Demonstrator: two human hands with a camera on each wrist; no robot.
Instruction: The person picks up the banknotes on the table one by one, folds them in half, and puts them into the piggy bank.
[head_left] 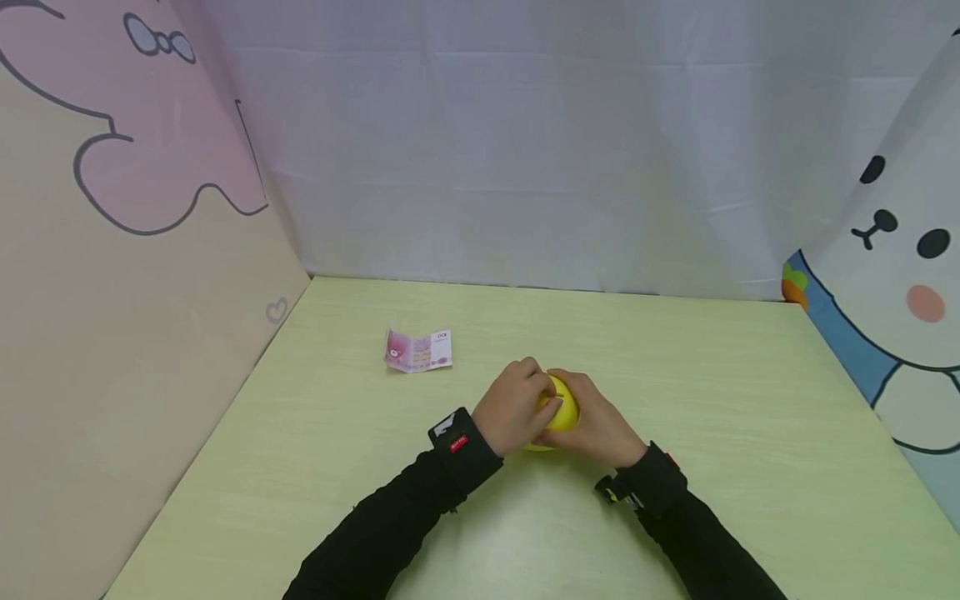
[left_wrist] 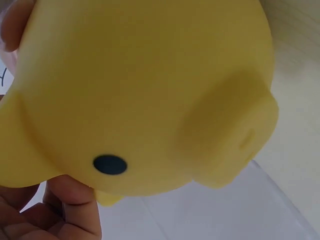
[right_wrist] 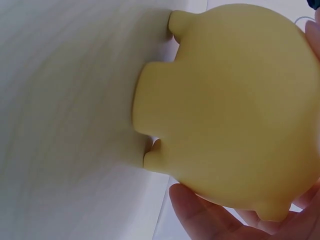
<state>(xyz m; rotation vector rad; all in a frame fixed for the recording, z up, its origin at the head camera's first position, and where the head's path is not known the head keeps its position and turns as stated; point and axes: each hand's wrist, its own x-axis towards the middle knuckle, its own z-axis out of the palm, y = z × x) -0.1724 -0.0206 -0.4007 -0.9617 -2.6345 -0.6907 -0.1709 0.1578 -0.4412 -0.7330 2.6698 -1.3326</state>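
Note:
A yellow piggy bank [head_left: 562,408] stands between both hands at the middle of the table, its snout [left_wrist: 235,135] turned down toward the tabletop. One black eye [left_wrist: 110,164] and an ear show in the left wrist view. My left hand [head_left: 517,404] has its fingers curled over the bank's upper side; what the fingertips pinch there is partly hidden. From the other side, my right hand [head_left: 600,421] grips the yellow body, with fingers [right_wrist: 200,210] along it in the right wrist view. Beyond the hands, to the left, lies a creased pink-and-white toy banknote [head_left: 418,351].
The pale green-yellow table [head_left: 675,358] ends at a white curtain [head_left: 525,167] behind. Printed cartoon panels stand at the left side [head_left: 165,292] and the right side [head_left: 900,275]. Dark bands with small cameras circle both wrists.

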